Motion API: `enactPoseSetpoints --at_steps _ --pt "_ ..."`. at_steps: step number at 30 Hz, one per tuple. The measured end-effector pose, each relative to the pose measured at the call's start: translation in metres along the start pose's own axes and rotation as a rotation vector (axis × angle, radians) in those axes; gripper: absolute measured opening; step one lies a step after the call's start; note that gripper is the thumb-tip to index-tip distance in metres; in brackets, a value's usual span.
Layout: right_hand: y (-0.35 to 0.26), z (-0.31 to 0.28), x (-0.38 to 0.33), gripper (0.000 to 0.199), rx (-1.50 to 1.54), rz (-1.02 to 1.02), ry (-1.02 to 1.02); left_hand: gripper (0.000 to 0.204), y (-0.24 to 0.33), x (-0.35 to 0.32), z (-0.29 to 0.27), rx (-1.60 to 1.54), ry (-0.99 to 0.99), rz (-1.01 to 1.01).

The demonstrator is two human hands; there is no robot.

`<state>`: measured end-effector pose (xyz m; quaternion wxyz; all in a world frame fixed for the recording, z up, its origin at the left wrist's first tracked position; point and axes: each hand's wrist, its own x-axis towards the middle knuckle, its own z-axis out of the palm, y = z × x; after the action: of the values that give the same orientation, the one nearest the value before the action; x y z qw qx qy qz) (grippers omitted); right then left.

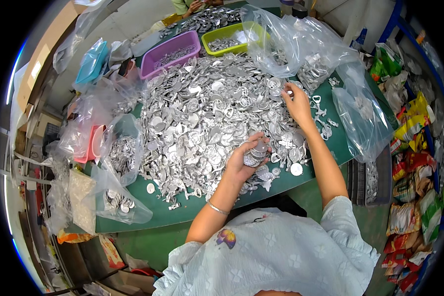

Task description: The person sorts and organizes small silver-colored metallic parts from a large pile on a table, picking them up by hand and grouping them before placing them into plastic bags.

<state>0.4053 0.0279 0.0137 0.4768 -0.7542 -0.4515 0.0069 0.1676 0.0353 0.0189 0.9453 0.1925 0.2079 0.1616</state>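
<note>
A broad heap of silver metal pieces (197, 118), many of them round medallions, spreads over the green table. My left hand (240, 160), palm up at the heap's near edge, is closed round several round metal medallions (256, 153). Farther off to the right, my right hand (297, 103) reaches to the heap's right side with bent thumb and fingers brought together. Its fingertips are at some round medallions (274, 85); what they pinch is too small to make out. A few loose bottle-opener-like pieces (316, 100) lie to the right of that hand.
Behind the heap stand a purple bin (148, 64) and a yellow-green bin (207, 37) with small metal parts. Clear plastic bags (360, 108) lie right and left. A dark crate (357, 182) is beside the table (158, 212). A co-worker's hands (195, 7) show at the far end.
</note>
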Motion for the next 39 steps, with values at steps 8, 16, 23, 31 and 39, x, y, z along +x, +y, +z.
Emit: enactPoseSetpoints --at_steps 8,16,23,31,39 --pt "-0.025 0.027 0.026 0.037 -0.568 0.185 -0.178 0.04 -0.007 -0.01 0.005 -0.203 0.088 -0.124" --pt "-0.045 0.001 -0.016 0.014 0.467 0.134 -0.011 0.057 -0.014 -0.01 0.007 -0.056 -0.068 0.004" --pt "-0.085 -0.028 -0.084 0.018 0.183 -0.215 -0.355 0.05 -0.004 -0.008 0.017 -0.165 0.194 -0.026" --pt "-0.006 -0.004 -0.003 0.03 0.012 0.035 0.0 0.047 -0.009 0.002 0.001 -0.188 -0.178 -0.027" --pt "-0.009 0.012 0.014 0.034 -0.328 0.231 -0.136 0.054 -0.009 -0.002 0.014 -0.18 -0.038 0.03"
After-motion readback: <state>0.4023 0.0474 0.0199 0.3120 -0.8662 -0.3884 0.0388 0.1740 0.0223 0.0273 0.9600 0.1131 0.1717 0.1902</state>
